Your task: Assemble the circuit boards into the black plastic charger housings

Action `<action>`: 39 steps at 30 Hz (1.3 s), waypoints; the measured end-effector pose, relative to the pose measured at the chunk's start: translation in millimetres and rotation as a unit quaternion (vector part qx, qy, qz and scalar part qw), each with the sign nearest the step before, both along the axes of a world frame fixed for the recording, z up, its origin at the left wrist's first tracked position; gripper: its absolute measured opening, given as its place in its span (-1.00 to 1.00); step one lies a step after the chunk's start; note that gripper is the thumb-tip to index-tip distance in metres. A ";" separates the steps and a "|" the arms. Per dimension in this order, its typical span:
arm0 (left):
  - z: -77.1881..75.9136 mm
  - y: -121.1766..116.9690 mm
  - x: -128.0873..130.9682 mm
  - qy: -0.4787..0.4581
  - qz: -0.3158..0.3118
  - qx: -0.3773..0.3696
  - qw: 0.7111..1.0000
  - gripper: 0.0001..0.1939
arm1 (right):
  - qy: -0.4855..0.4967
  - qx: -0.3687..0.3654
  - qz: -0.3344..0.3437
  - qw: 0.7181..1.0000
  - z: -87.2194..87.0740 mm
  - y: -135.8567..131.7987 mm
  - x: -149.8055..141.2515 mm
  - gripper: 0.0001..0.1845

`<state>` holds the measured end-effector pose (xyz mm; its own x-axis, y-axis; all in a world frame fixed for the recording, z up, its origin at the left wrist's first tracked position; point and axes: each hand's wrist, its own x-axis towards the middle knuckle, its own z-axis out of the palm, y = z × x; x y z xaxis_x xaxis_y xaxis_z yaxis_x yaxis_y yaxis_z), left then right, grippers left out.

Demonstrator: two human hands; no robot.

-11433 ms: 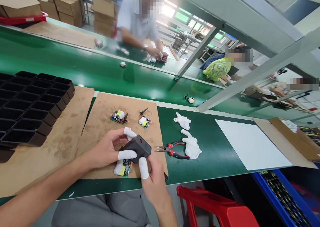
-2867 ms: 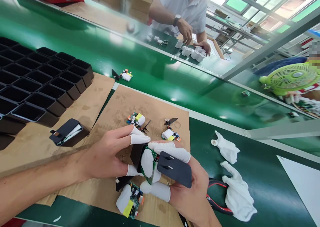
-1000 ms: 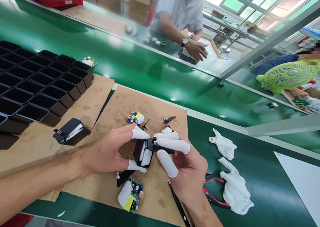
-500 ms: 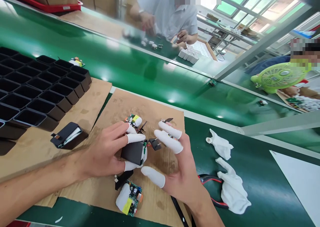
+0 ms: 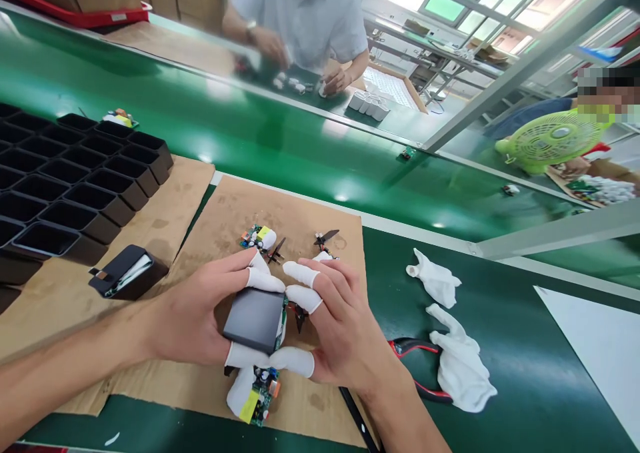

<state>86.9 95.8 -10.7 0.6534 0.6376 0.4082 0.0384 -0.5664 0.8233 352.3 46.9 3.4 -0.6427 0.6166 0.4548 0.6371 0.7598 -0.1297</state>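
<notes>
My left hand (image 5: 203, 306), with white finger cots on its fingertips, grips a small black plastic housing (image 5: 254, 321) above the cardboard. A green circuit board (image 5: 283, 323) sticks out of the housing's right-hand opening. White-cotted fingers and thumb of my right hand (image 5: 345, 323) close on that board's edge, from above and below. Just under the hands lies another circuit board (image 5: 260, 400) with a white block and yellow tape. Beyond them rests a similar board (image 5: 259, 236), beside a small black part with prongs (image 5: 276, 250). Another black part (image 5: 327, 238) is partly hidden by my right hand.
Rows of open black housings (image 5: 75, 173) stand left, near a housing with its cover tilted (image 5: 129, 273). Red-black pliers (image 5: 420, 366) and crumpled white gloves (image 5: 465, 366) lie right. A co-worker (image 5: 300, 20) sits across the green conveyor (image 5: 300, 146).
My right hand has moved left, from spread fingers beside the housing to closing on the circuit board's edge. The housing has tilted, showing more of its flat face.
</notes>
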 end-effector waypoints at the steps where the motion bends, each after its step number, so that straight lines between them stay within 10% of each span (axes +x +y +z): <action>1: 1.2 0.6 0.2 -0.011 -0.007 -0.014 1.000 -0.47 | 0.005 -0.007 0.005 1.000 -0.9 0.3 -1.2 -0.59; 17: -2.8 -0.7 -11.1 -0.005 -0.014 -0.036 0.999 -0.28 | 0.157 0.000 -0.007 0.988 -6.2 1.6 -3.4 -0.57; 21: 4.3 -5.2 -4.1 0.010 -0.033 -0.025 0.999 -0.57 | 0.142 -0.012 -0.012 0.990 -4.5 0.6 -5.7 -0.61; 29: -5.6 -7.5 6.7 -0.125 -0.028 -0.295 0.947 -0.67 | 0.199 0.124 -0.120 0.965 4.8 -12.6 -10.2 -0.81; 34: -14.7 -13.4 10.9 -0.188 0.005 -0.255 0.948 -0.52 | 0.286 -0.172 -0.114 0.936 5.7 -10.6 -22.0 -0.76; 39: -20.1 -20.1 10.8 -0.152 -0.012 -0.173 0.973 -0.34 | 0.407 -0.239 -0.051 0.880 -1.5 -9.3 -27.9 -0.35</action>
<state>97.8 75.7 -30.8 0.5521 0.7574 0.3486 -0.2461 -0.2515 0.9361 324.4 37.6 1.9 -0.1543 0.8982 0.4116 0.2481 0.4385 -0.8638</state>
